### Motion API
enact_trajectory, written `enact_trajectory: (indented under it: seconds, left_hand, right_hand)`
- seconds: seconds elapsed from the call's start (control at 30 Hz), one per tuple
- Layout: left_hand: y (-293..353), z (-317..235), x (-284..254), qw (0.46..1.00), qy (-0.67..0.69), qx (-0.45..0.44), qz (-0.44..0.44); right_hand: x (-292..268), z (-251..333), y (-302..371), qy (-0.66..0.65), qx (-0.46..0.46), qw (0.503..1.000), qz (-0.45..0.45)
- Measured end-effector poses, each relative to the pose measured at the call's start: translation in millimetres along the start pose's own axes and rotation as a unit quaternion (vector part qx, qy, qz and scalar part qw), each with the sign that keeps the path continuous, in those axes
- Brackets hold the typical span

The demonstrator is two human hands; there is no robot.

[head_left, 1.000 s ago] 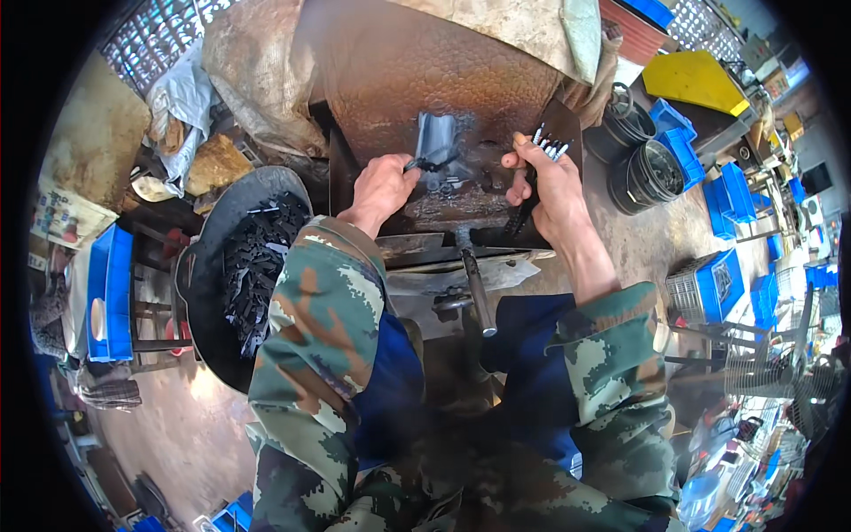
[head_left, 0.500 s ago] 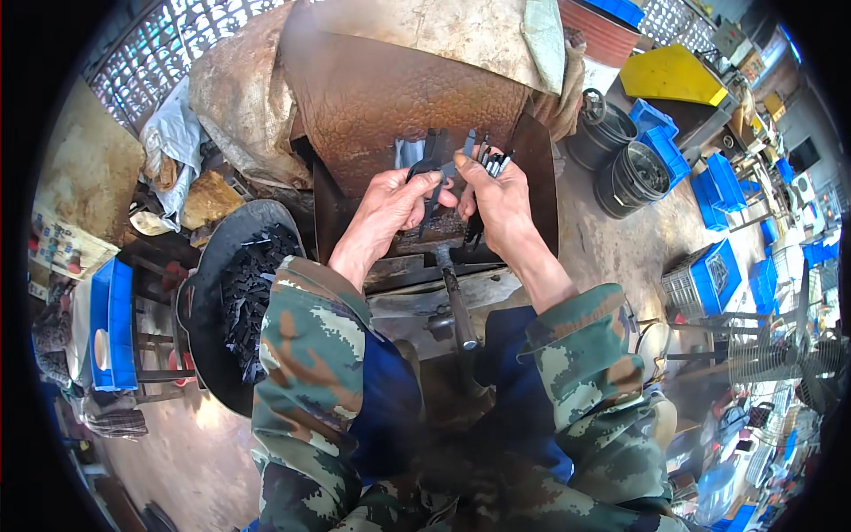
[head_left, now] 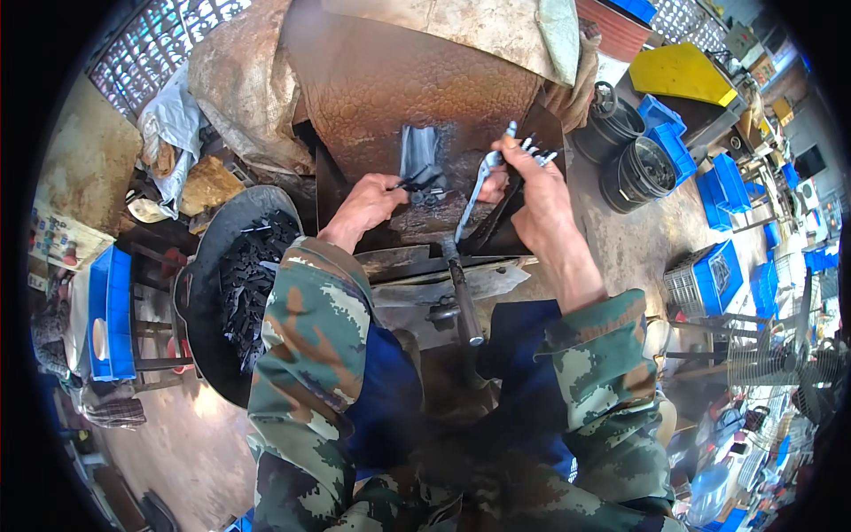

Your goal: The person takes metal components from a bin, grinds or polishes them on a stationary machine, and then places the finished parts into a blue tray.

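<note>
My left hand (head_left: 365,209) is closed, its fingers pinching a dark metal piece (head_left: 412,185) in front of the pale upright strip (head_left: 419,151) of a brown metal housing. To its right, my right hand (head_left: 542,197) is closed round several slim metal pieces, whose bright ends poke out past the fingers. One long, bent grey metal piece (head_left: 471,206) slants down from this grip toward a metal bar (head_left: 463,306). What exactly these pieces are I cannot make out. The two hands are apart.
Beside my left arm stands a black tub (head_left: 213,355) heaped with dark metal pieces (head_left: 253,288). Black buckets (head_left: 636,175) and blue crates (head_left: 720,197) are at the right. A standing fan (head_left: 780,362) is farther right. Stained cloth (head_left: 239,102) hangs over the housing.
My hands have moved apart, the left one down and left, the right one to the right. The long grey piece now slants down from my right hand.
</note>
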State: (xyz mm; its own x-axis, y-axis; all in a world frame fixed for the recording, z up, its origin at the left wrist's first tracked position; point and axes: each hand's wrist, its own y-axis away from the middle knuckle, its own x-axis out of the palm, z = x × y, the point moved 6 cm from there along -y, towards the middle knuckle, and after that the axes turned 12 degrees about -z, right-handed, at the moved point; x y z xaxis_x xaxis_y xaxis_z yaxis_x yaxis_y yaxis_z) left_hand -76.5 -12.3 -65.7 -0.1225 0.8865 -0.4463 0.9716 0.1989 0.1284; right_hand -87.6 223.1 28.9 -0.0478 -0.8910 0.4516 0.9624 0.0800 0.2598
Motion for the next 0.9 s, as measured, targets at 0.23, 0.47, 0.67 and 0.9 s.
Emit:
enact_trajectory:
  seconds: [0.23, 0.47, 0.67, 0.9]
  left_hand:
    - [-1.1, 9.2, -3.7, 0.993, -0.049, 0.106, 0.001]
    - [16.4, -30.0, -9.3, 0.960, -0.176, 0.218, -0.012]
    - [11.5, -24.5, -23.2, 0.990, -0.115, 0.062, -0.050]
    - [5.3, 3.9, -48.3, 0.977, -0.149, 0.038, -0.145]
  right_hand:
    - [-4.6, 4.2, -2.6, -0.096, 0.026, 0.995, -0.027]
    - [-18.6, 3.5, -9.7, -0.141, 0.054, 0.984, -0.097]
    - [-11.1, 8.6, -1.3, -0.060, 0.018, 0.997, 0.046]
    - [2.5, -3.7, 42.8, 0.355, -0.142, 0.918, 0.104]
